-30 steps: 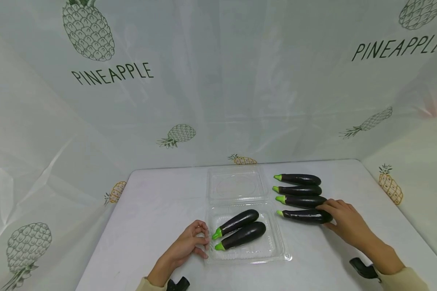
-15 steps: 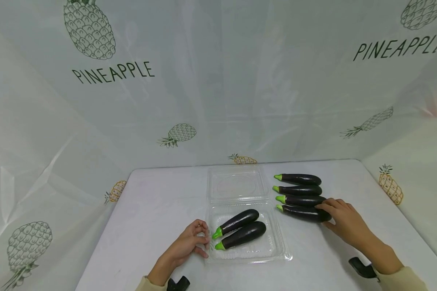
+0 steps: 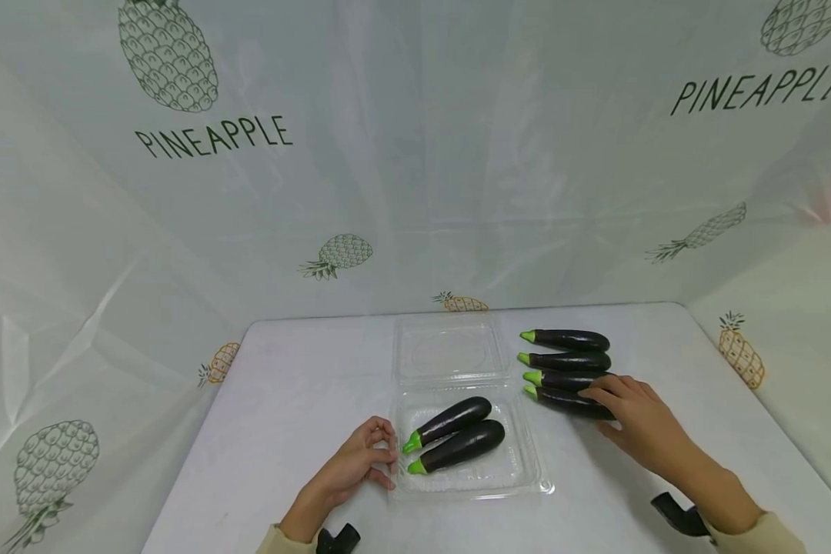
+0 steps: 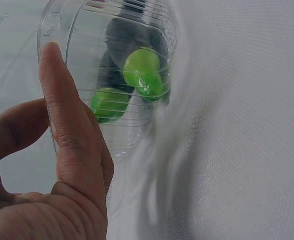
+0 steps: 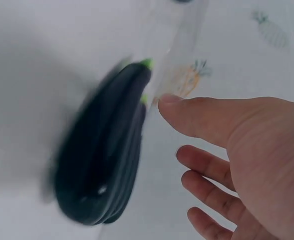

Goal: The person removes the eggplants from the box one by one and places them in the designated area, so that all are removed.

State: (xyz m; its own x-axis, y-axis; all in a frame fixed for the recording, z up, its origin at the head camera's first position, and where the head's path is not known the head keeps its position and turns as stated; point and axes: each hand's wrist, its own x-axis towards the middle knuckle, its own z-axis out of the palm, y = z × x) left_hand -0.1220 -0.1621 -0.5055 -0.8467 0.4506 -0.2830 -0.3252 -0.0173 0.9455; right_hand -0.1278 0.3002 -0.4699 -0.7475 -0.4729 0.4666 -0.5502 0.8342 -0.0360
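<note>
Two eggplants (image 3: 453,418) lie side by side in the base of a clear plastic clamshell container (image 3: 533,462), green stems toward my left hand (image 3: 356,462). That hand pinches the container's left rim, and the left wrist view shows a finger lying along its clear wall (image 4: 79,60). To the right, several more eggplants (image 3: 569,340) form a column with stems pointing left. My right hand (image 3: 637,423) hovers over the blunt end of the nearest eggplant (image 3: 564,401). In the right wrist view its fingers are loosely curled beside the blurred eggplants (image 5: 97,155), holding nothing.
The container's lid (image 3: 450,350) lies folded back, away from me. A white table (image 3: 305,385) carries everything, and a pineapple-printed sheet (image 3: 415,154) hangs behind and around it. Dark camera mounts (image 3: 679,514) sit at both wrists.
The nearest eggplant has shifted away from me, up against the row. My right hand has moved a little to the left over it. The left hand and container have stayed put.
</note>
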